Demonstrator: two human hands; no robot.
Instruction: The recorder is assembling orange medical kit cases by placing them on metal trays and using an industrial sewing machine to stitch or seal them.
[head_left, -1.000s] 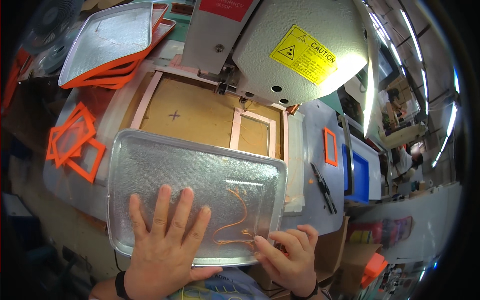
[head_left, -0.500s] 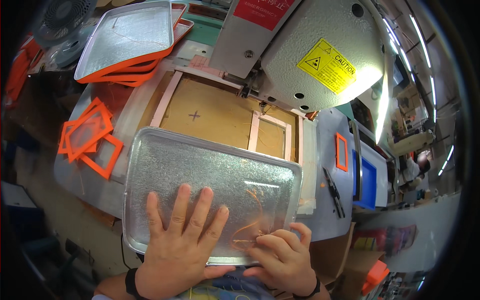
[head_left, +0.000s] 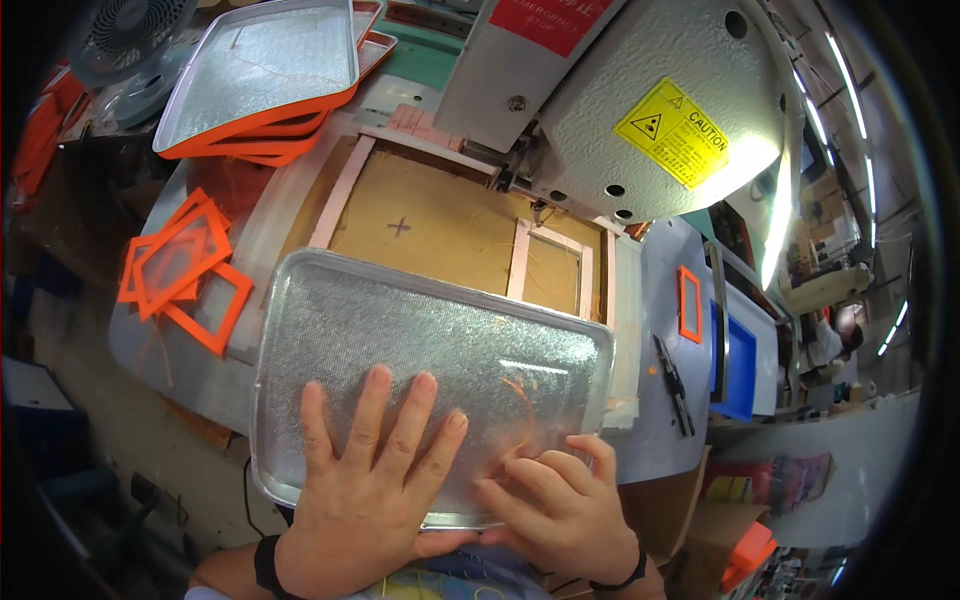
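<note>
A silver, foil-faced rectangular panel with a raised rim (head_left: 440,330) lies before me, its far edge over the machine bed. My left hand (head_left: 365,490) rests flat on its left half, fingers spread, holding nothing. At the panel's near right, my right hand (head_left: 560,510) is curled with its fingertips low over the surface, slightly blurred. An orange thread (head_left: 526,405) curves across the foil and runs down to those fingertips, which close around its lower end. The thumb tip is partly hidden at the panel's near edge.
A sewing machine head (head_left: 640,130) overhangs a brown template with pink-edged frames (head_left: 430,225). Stacked orange-sided silver panels (head_left: 260,80) and loose orange frames (head_left: 185,260) lie left. Right are another orange frame (head_left: 682,305), black tweezers-like tool (head_left: 674,385) and blue tray (head_left: 740,370).
My right hand has shifted slightly left over the panel, and the thread's loop no longer shows beside its fingertips. My left hand stays flat. The whole view has shifted a little.
</note>
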